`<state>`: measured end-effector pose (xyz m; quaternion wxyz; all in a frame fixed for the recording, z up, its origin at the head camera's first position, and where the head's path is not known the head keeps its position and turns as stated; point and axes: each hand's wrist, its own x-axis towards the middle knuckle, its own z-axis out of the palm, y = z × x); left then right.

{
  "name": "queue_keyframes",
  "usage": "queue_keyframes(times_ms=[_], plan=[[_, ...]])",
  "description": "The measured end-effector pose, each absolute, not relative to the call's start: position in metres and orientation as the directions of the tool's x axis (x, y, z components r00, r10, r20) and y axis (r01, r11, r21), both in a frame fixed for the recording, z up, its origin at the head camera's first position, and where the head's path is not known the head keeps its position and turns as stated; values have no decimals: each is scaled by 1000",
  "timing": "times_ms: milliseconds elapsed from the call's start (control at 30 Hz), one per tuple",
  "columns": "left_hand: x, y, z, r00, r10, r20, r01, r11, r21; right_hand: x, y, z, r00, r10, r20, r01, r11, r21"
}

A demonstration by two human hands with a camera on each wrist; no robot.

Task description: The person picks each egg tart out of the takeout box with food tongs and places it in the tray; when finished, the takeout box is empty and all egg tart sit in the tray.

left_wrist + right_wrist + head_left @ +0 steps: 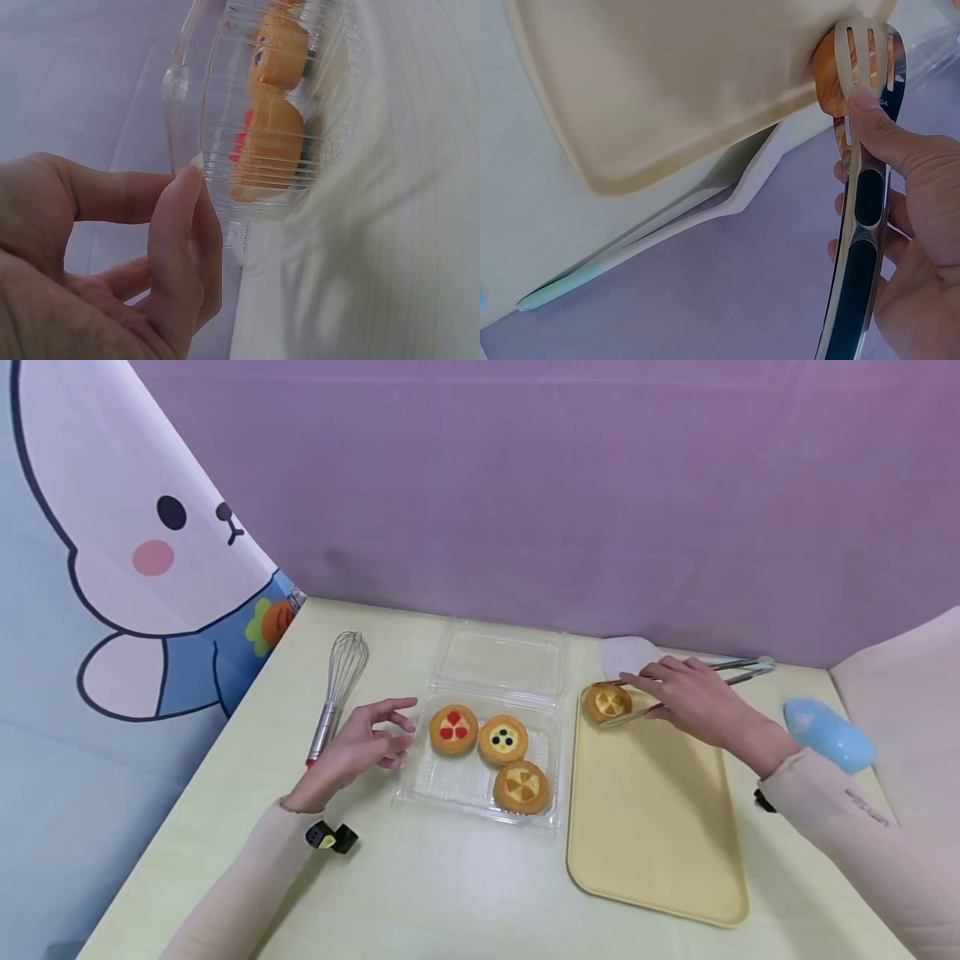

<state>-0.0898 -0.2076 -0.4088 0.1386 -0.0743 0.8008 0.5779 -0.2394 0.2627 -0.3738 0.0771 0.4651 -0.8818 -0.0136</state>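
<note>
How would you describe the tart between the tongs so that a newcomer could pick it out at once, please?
In the head view, find the tan tray, right of the clear box. At the tray's far left corner, the tart is between the ends of the tongs, which the right hand grips. It is the only tart outside the box.

Glossy metal tongs [866,196], clear plastic box [453,783], matt tray [652,835]

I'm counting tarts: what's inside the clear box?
Three in the box: a red-topped tart, a dark-dotted tart and a brown-wedged tart. Seen from above, they cover whatever lies directly beneath them.
</note>
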Motion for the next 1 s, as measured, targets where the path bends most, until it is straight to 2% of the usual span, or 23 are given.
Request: queue_keyframes(times_ms=[533,1000], plan=[[-90,-206,-407,-947,37,-320,-291,331,898,-241,261,-376,-558,-821,123,-814,570,111],[-89,-207,-405,-948,39,-315,-286,328,900,-241,258,-368,-582,-810,69,-804,586,98]])
